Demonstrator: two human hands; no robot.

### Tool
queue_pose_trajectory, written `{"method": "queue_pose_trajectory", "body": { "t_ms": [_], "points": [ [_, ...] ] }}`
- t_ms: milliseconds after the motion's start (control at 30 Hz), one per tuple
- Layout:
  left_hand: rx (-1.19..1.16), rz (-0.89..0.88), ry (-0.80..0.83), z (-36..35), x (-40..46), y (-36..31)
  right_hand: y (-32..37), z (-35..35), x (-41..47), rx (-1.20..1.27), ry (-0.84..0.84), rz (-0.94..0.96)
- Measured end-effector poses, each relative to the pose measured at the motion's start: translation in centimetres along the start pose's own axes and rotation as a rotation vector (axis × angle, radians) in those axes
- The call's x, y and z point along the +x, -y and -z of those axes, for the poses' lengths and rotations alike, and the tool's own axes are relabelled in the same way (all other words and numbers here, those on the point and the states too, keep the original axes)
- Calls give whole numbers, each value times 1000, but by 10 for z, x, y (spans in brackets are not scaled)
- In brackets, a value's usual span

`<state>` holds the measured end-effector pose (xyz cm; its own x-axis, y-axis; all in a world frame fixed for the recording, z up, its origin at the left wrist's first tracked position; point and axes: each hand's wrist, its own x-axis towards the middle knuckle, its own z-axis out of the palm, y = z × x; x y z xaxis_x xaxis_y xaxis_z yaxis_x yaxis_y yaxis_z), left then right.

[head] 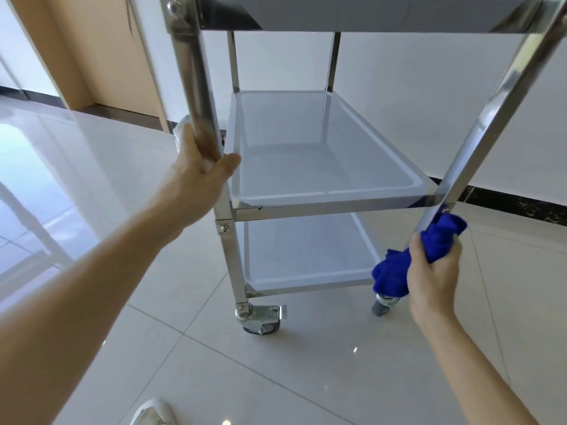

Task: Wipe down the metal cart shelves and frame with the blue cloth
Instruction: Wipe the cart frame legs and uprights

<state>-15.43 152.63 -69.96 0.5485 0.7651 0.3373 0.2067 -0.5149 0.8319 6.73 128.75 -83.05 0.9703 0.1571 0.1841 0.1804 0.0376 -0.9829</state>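
The blue cloth [429, 250] is bunched round the metal cart's near right post [478, 130], just below the middle shelf's [322, 179] near right corner. The right hand [432, 271] clamps it there, fingers curled about cloth and post together. That post's long axis climbs steeply up and away from the grip, so the next stroke probably runs along it, up towards the top shelf [383, 16] or down towards the caster [383, 305]. The left hand [202, 170] grips the near left post [196, 96], steadying the frame on the tiled floor [276, 378]
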Motion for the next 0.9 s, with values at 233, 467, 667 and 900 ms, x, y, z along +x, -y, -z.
{"method": "queue_pose_trajectory", "body": {
  "t_ms": [233,467,667,900],
  "points": [
    [-155,88,154,11,-8,-31,85,-66,-51,191,192,340],
    [-194,91,75,8,-15,-43,96,-176,-112,66,524,442],
    [-123,142,32,11,-9,-31,74,-171,-126,-56,720,386],
    [-114,123,20,4,-12,-35,55,-163,-124,48,551,436]
  ]
}}
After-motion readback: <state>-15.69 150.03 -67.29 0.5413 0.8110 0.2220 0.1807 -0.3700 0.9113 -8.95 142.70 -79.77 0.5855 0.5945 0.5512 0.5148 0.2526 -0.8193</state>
